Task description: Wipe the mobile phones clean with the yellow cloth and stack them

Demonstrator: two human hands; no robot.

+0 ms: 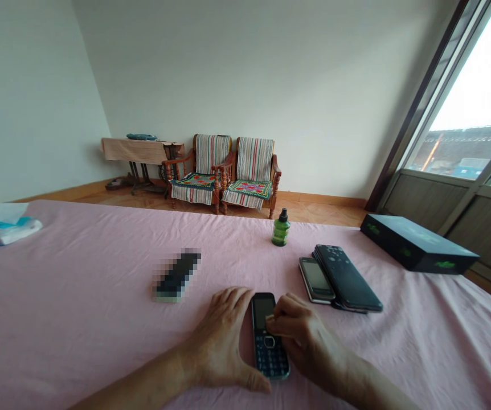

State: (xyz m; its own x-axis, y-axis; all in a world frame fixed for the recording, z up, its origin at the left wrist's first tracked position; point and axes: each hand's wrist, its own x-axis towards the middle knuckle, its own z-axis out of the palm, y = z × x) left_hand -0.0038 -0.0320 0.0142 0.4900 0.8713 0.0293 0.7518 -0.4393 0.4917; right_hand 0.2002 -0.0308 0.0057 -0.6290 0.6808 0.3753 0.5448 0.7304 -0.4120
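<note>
well — left hand (227, 336) braces the keypad phone (270, 356), thumb spread wide; right hand (307, 336) pinched narrow at its screen (262, 306) — contents unclear.

Home interior, likely a living room. Two wooden armchairs (248, 171) with turned posts, striped covers and bright patterned seat mats stand against a plain pale wall (314, 85). Beside them, a cloth-draped stand (134, 151) on dark metal legs. Wood-toned floor (305, 215), matching baseboard (326, 199). Pink cloth (100, 330) spread over the near surface. Large framed window (463, 131) at right, panelled below, daylight coming in.
</note>
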